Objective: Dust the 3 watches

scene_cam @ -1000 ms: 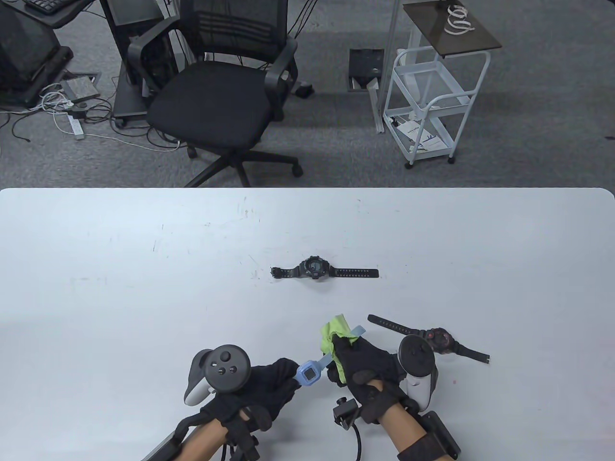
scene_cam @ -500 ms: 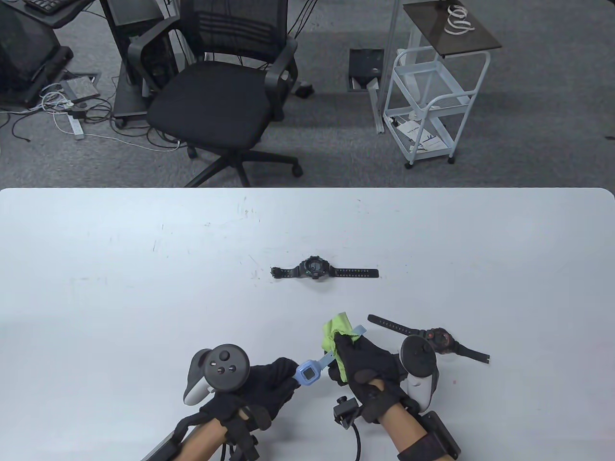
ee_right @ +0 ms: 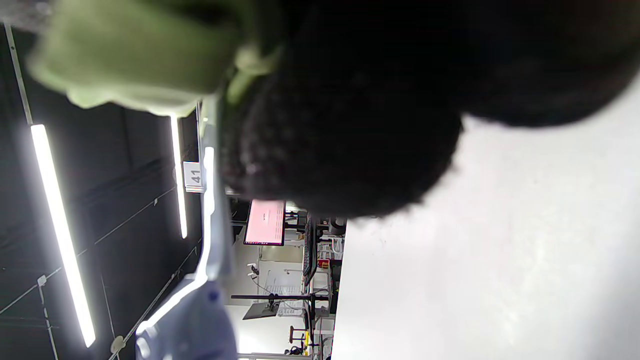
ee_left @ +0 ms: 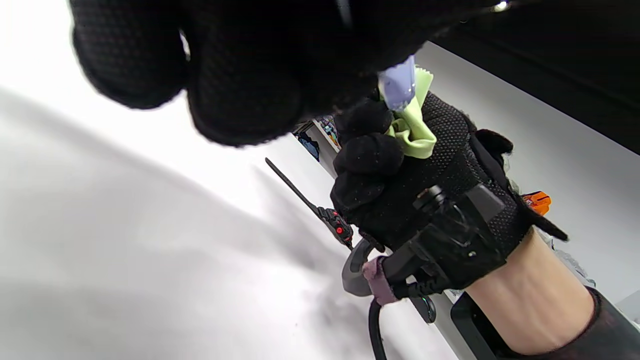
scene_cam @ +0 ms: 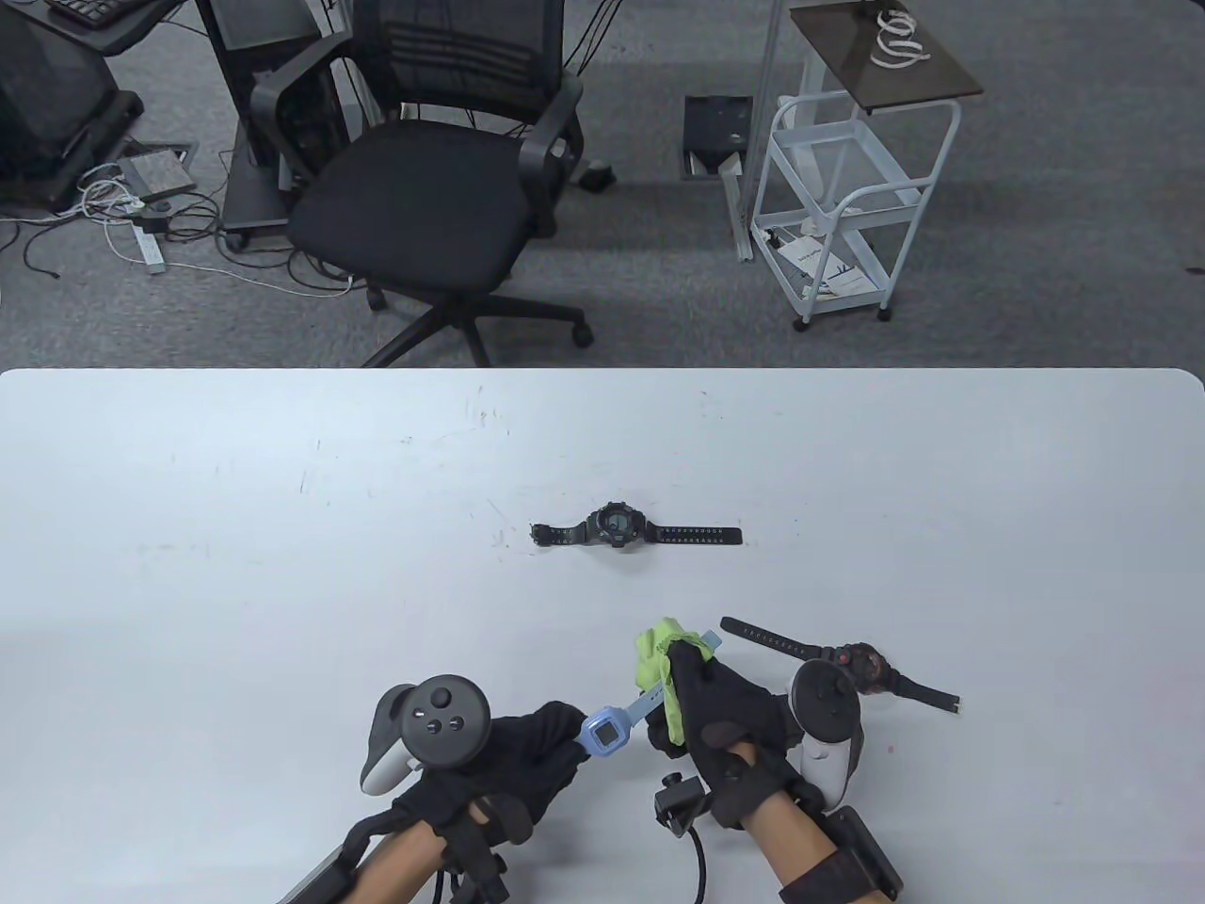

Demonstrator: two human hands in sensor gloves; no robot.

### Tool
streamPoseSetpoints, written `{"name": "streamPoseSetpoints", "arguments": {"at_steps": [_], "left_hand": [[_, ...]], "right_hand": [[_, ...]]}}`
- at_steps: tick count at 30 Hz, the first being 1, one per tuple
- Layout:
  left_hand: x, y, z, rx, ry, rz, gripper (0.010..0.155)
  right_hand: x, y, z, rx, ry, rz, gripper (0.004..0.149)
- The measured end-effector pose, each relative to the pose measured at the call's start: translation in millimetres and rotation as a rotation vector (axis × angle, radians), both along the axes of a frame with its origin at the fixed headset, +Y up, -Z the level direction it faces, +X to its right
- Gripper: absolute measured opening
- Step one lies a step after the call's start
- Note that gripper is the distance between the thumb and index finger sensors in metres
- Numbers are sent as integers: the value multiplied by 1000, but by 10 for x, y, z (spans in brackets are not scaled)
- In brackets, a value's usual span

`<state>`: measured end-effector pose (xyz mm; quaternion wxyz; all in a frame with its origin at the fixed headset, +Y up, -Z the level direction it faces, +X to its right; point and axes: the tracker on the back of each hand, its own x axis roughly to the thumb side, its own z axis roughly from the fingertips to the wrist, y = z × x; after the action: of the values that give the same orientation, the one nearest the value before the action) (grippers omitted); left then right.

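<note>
Blue watch, pinched by the left hand, slants up-right into the green cloth the right hand grips.

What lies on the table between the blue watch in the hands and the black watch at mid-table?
Nothing: in the table view, bare table separates the blue watch from the black watch.

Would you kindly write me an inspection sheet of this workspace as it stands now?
Surface: white table, faintly scuffed.
Job's things: light blue square-faced watch held above the table; two black watches lying flat; lime green cloth wrapped on the blue strap.
Clutter: nothing seen.
Grippers: left hand grips the blue watch; right hand pinches the cloth.
Cables: black lead by the right wrist.
Surroundings: black office chair, white trolley.
</note>
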<state>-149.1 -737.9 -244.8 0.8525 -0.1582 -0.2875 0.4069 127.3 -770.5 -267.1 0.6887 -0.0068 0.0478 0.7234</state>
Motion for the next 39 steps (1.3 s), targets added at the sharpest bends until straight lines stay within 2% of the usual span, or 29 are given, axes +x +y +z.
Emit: {"name": "streamPoseSetpoints", "arguments": {"at_steps": [4,12,19,24,36,39], "left_hand": [[-6,0,-3,-1,4,-4,51],[4,0,0,0,0,-1,51],[3,-7,-1,-5,2,-2,51],[8,-3,3,1,-1,-1,51],[3,2,2,5,5,-1,51],[2,-4,1,1,7,-1,51]], "right_hand": [[13,31,-4,18,-18,20,47],[31,23,-5,14,-35,15,51],[39,36,-8,27,-38,28,46],[55,-1,-21,5,-36,1,51],[62,6,-14,13,-61,27,49],[58,40,-12,51,-80,48,47]]}}
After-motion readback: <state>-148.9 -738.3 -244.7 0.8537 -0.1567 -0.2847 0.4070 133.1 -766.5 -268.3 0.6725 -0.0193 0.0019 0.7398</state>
